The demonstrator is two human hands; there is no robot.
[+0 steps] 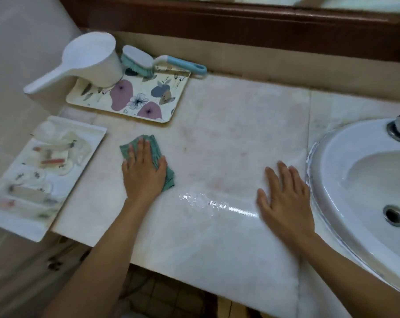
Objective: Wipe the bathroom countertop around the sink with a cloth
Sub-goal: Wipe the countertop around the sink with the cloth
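Cloth [156, 149] lies pressed under the flat left hand [144, 174]; right hand [286, 198], blurred, apparently rests spread on countertop [217, 134].

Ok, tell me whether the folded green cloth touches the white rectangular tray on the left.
Apart. The head view shows a strip of bare pale marble countertop between the folded green cloth, pressed under the left hand, and the white rectangular tray.

Crumpled green cloth [156, 157] (partly covered) flat on pale marble countertop [228, 125], well left of white sink [359, 180].
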